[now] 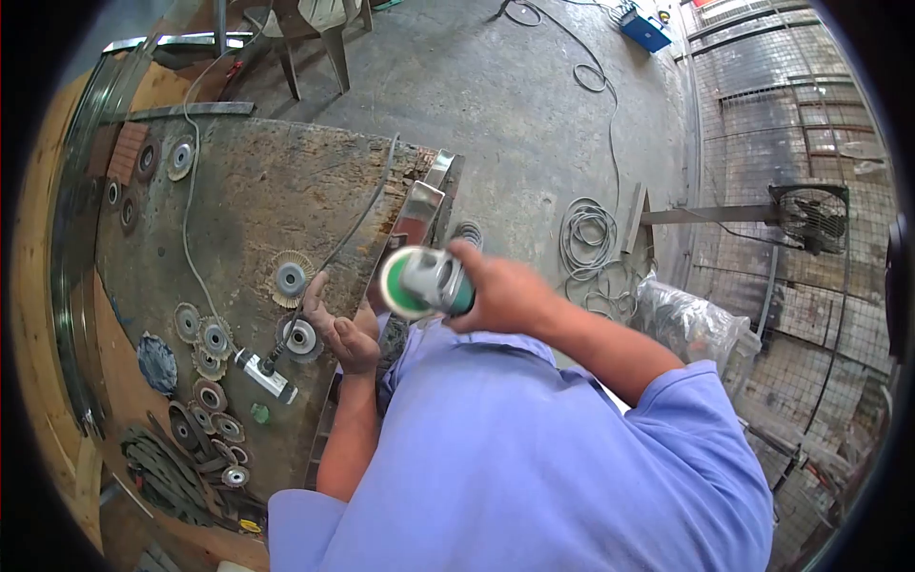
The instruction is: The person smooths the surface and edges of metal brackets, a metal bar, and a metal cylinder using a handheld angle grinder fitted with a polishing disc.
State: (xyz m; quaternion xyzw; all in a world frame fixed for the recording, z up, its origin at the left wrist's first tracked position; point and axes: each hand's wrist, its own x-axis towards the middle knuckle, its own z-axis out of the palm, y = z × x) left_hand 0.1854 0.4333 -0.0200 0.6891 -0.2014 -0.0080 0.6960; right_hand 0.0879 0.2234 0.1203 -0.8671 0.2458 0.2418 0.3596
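Observation:
My right hand [488,289] is wrapped round an angle grinder [437,281] with a green-faced disc [404,282], slightly blurred. Below the disc lies a shiny metal bar [416,212] along the bench edge. To the left, my left hand [338,329] has its fingers apart and holds nothing that shows; a grey cord [360,218] passes beside its fingertips. Near that hand, a flap wheel [291,275] and a disc with a white hub [300,338] rest on the worn wooden bench [243,191].
Several abrasive wheels [215,337], a white power strip [267,377] and a blue cloth [157,362] lie on the bench. Dark belts [164,472] are at its lower left. Coiled cable [589,232], a plastic-wrapped bundle [691,319] and a fan [808,217] stand right.

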